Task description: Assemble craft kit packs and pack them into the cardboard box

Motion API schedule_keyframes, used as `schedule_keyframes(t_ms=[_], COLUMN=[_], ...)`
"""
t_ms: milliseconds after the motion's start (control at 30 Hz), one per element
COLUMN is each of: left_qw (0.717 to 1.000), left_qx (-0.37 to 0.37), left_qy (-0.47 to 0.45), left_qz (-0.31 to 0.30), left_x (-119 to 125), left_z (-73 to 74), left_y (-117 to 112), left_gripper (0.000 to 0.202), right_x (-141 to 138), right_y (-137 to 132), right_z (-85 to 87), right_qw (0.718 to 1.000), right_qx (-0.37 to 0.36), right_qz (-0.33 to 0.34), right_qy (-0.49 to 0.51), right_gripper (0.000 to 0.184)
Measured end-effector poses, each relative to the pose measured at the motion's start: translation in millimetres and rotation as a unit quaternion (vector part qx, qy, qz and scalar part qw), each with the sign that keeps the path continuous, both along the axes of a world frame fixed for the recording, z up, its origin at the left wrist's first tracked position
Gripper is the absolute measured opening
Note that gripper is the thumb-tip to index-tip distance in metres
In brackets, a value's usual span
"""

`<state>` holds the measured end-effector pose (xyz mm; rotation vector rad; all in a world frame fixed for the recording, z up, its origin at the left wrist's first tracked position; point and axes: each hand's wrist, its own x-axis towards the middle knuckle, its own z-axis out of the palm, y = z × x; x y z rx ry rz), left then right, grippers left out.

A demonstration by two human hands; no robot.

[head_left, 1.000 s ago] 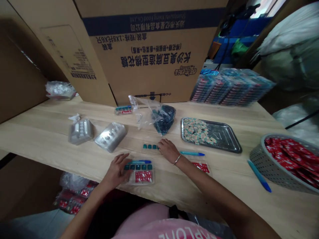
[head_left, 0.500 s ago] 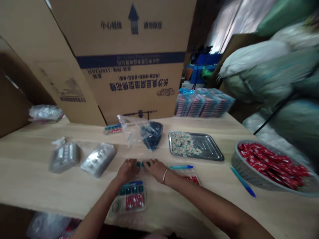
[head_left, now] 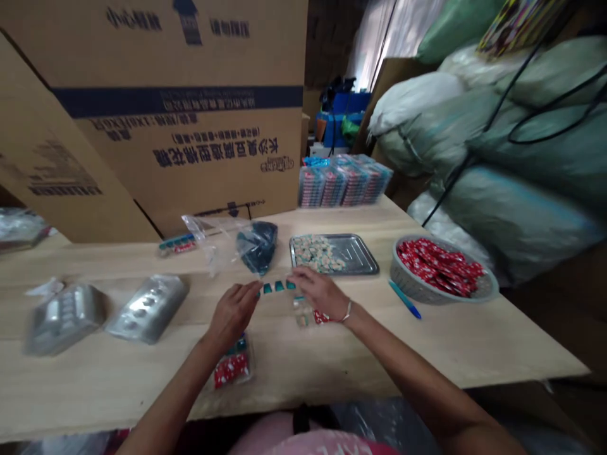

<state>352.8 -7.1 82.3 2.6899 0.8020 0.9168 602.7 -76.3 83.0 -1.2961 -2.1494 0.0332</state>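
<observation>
Several small dark teal pieces [head_left: 279, 286] lie in a short row on the wooden table, between my two hands. My left hand [head_left: 234, 309] has its fingers pressed together at the row's left end, with a teal piece at the fingertips. At the right end, my right hand [head_left: 323, 294] has its fingertips closed on another teal piece. A clear plastic tray with red packets [head_left: 231, 370] lies partly under my left forearm. Beneath my right hand is a second clear tray [head_left: 302, 311], partly hidden, with a red packet in it.
Behind my hands are a bag of dark teal pieces [head_left: 257, 246] and a metal tray [head_left: 359, 254] of pale pieces. A basket [head_left: 408, 278] of red packets and a blue pen [head_left: 404, 299] are right. Clear plastic trays [head_left: 148, 309] lie left. A large carton [head_left: 203, 151] stands behind.
My view has turned to the right, so the table's things sit further left. My hands have moved apart, and more of the teal row shows between them.
</observation>
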Motion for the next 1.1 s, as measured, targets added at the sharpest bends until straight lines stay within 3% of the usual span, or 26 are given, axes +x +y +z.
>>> schedule_keyframes(t_ms=[100, 167, 233, 300, 367, 467, 567, 667, 800, 867, 967, 1100], left_qw=[0.984, 0.948, 0.913, 0.913, 0.935, 0.953, 0.954, 0.952, 0.979, 0.98, 0.937, 0.855], left_qx=[-0.16, -0.298, -0.389, -0.392, -0.335, -0.275, -0.273, -0.27, -0.158, -0.08, -0.052, -0.129], left_qy=[-0.077, -0.115, -0.124, -0.099, -0.039, 0.033, 0.054, 0.064, 0.043, 0.034, 0.011, -0.104], left_qz=[-0.001, -0.008, 0.001, 0.054, 0.112, 0.125, 0.115, 0.129, 0.123, 0.181, 0.344, 0.492], left_x=[33.8, 56.1, 75.9, 90.4, 98.3, 102.6, 105.2, 100.2, 54.9, 11.4, -66.9, -146.0], left_z=[6.4, -4.8, -23.3, -42.8, -58.4, -71.2, -73.1, -66.2, -50.4, -45.5, -49.8, -70.9], left_y=[-13.2, -19.7, -22.8, -22.5, -20.1, -16.3, -18.6, -32.8, -63.5, -82.5, -113.3, -148.3], left_gripper=[0.031, 0.035, 0.037, 0.038, 0.042, 0.042, 0.037, 0.044, 0.046, 0.041, 0.038, 0.044], right_x=[41.1, 61.7, 75.6, 83.3, 85.5, 81.9, 73.6, 63.8, 53.1, 47.9, 40.0, 29.5], right_y=[-26.2, -38.8, -44.0, -42.0, -36.6, -30.1, -29.9, -32.4, -29.7, -28.3, -28.1, -15.6], right_z=[8.9, 0.1, -20.1, -46.3, -71.0, -93.2, -93.7, -83.1, -71.2, -67.7, -65.1, -65.5], right_qw=[0.982, 0.949, 0.921, 0.914, 0.927, 0.952, 0.973, 0.989, 0.971, 0.96, 0.955, 0.964], right_qx=[-0.08, -0.145, -0.195, -0.209, -0.187, -0.126, -0.083, -0.119, -0.236, -0.267, -0.267, -0.23], right_qz=[0.005, -0.012, -0.045, -0.094, -0.141, -0.173, -0.158, -0.076, 0.013, 0.026, 0.029, -0.018], right_qy=[0.173, 0.28, 0.335, 0.334, 0.294, 0.218, 0.146, 0.051, -0.041, -0.075, -0.123, -0.135], right_gripper=[0.039, 0.047, 0.052, 0.05, 0.045, 0.037, 0.036, 0.043, 0.071, 0.081, 0.086, 0.078])
